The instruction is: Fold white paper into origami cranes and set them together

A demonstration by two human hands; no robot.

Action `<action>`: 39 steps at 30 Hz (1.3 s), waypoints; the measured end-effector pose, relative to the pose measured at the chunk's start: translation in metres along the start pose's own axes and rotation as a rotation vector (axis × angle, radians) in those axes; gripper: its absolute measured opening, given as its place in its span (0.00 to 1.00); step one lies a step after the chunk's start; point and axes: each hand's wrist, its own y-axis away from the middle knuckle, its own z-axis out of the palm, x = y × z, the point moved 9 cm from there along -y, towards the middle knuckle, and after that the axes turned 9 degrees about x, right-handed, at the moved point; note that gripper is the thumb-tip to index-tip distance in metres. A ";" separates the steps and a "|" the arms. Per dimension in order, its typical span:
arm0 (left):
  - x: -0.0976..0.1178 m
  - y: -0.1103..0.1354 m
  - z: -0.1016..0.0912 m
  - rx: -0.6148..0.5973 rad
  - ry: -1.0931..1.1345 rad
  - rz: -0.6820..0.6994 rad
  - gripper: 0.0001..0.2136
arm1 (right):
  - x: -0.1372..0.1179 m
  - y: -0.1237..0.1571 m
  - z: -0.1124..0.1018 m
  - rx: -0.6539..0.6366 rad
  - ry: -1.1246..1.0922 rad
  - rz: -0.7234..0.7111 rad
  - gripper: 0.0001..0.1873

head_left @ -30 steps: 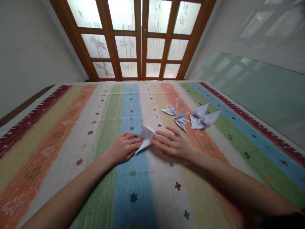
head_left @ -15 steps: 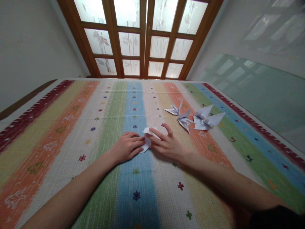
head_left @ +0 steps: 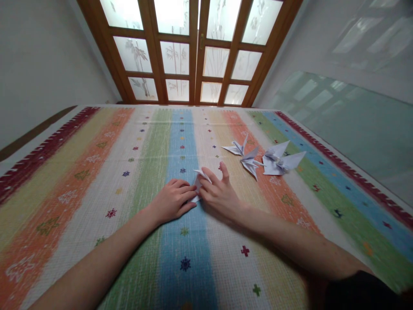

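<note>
A small folded white paper [head_left: 197, 184] lies on the striped mat [head_left: 97, 172] between my two hands. My left hand [head_left: 172, 199] rests on the paper's left side with its fingers curled down onto it. My right hand [head_left: 217, 192] presses on its right side, fingers over a flap and the index raised a little. Most of the paper is hidden under my fingers.
Three finished white paper cranes [head_left: 250, 160] [head_left: 237, 148] [head_left: 279, 161] stand on the mat to the right, beyond my right hand. A wooden door with frosted glass panes [head_left: 193, 51] closes off the far end. A glass pane [head_left: 348, 125] runs along the right edge.
The paper has been folded smaller. My right hand slid left over it, closer to my left hand, which stayed nearly in place.
</note>
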 end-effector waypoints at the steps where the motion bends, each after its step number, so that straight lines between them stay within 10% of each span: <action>1: 0.000 0.000 0.001 -0.005 -0.004 -0.002 0.12 | 0.000 0.001 -0.003 0.038 -0.010 -0.012 0.08; 7: 0.000 -0.002 0.002 -0.035 0.021 -0.033 0.11 | 0.034 0.024 -0.029 0.317 -0.314 0.097 0.21; 12: 0.002 0.000 0.004 -0.061 0.023 -0.007 0.08 | 0.070 0.038 -0.018 0.228 -0.645 0.235 0.45; 18: 0.001 -0.002 0.004 -0.054 0.031 -0.018 0.10 | 0.063 0.029 0.002 -0.011 -0.708 0.259 0.35; 39: 0.001 -0.002 0.006 -0.085 0.027 -0.045 0.10 | 0.064 0.014 0.044 -0.165 -0.542 0.608 0.35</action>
